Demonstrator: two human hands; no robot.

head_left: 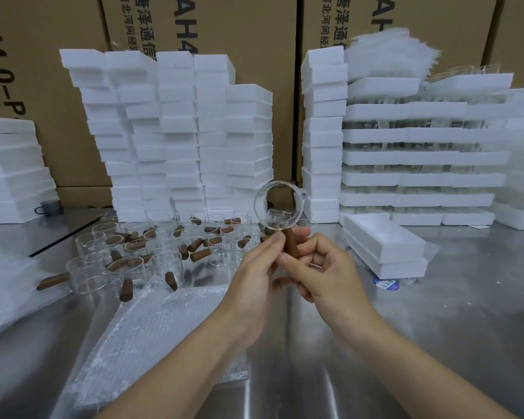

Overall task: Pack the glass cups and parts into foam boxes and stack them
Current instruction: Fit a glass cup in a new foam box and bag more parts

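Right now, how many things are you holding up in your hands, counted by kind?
Glass cup: 1
Wooden handle: 1
Total: 2, held up together between the left hand and the right hand.

Steel bench, bubble wrap near, glass cups and wooden handles mid-left, foam boxes stacked far

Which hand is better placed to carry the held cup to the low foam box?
Right: right hand grips the brown wooden handle of the clear glass cup, and the white foam box lies on that side.
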